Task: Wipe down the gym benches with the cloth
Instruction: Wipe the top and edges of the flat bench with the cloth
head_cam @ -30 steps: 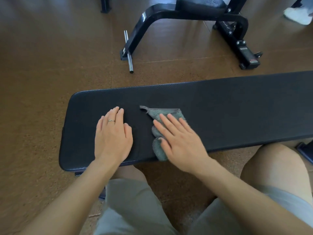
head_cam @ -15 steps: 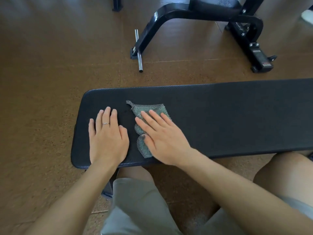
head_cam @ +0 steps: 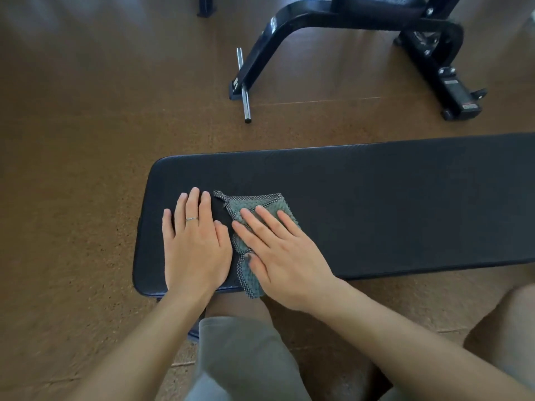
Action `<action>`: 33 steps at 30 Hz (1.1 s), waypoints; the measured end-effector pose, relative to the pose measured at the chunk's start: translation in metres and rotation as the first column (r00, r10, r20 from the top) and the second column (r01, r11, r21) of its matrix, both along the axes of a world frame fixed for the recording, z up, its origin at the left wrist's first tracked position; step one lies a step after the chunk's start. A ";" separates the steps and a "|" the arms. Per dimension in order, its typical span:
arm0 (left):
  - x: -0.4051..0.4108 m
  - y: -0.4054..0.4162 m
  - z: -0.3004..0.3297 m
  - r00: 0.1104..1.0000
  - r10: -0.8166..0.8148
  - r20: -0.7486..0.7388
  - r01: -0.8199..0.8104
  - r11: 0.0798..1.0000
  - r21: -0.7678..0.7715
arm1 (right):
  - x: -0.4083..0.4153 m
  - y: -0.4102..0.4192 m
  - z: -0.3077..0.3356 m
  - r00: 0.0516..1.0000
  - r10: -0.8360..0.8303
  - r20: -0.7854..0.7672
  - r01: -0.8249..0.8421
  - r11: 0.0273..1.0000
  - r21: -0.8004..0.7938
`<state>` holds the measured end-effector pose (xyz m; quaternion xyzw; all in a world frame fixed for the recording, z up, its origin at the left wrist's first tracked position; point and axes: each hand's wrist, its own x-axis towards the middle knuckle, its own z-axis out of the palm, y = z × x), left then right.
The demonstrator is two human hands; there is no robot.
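Observation:
A long black padded bench (head_cam: 376, 204) runs across in front of me, its rounded left end near my hands. A grey-green nubby cloth (head_cam: 246, 201) with a dotted hem lies crumpled on the pad near that end, and its lower corner reaches the near edge. My right hand (head_cam: 283, 256) lies flat on the cloth, fingers spread, pressing it to the pad. My left hand (head_cam: 194, 247), with a ring on one finger, rests flat on the bare pad just left of the cloth and holds nothing.
Behind the bench a black steel frame (head_cam: 289, 30) of another machine stands on the brown floor (head_cam: 86, 140), with a chrome bar (head_cam: 244, 88) at its foot. My knees in grey shorts (head_cam: 246, 357) are right against the bench's near edge.
Both hands and the cloth have slid left along the pad toward the bench's left end. The view has shifted with them.

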<state>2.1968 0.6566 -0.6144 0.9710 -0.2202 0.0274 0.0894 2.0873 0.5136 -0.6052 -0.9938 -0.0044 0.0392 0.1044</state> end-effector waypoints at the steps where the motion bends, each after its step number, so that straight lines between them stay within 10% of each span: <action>1: 0.000 0.000 0.000 1.000 -0.003 0.005 0.003 1.000 0.000 | 0.017 -0.005 -0.001 1.000 -0.013 0.001 0.013 1.000 -0.006; 9: 0.003 -0.001 0.001 1.000 0.008 -0.001 -0.008 1.000 -0.006 | 0.143 -0.015 -0.003 0.992 -0.109 0.059 0.108 0.994 0.023; 22: -0.002 -0.006 0.006 0.995 0.074 -0.060 -0.076 0.996 -0.036 | 0.066 -0.187 -0.004 0.829 -0.558 0.037 0.559 0.824 -0.095; 29: -0.001 -0.009 0.009 0.994 0.094 -0.059 -0.096 0.995 -0.030 | 0.124 -0.014 -0.001 0.996 -0.086 0.022 0.086 0.996 -0.005; 33: -0.001 -0.009 0.011 0.993 0.098 -0.065 -0.100 0.995 -0.027 | 0.097 -0.085 -0.006 0.996 0.000 0.091 0.003 0.999 -0.034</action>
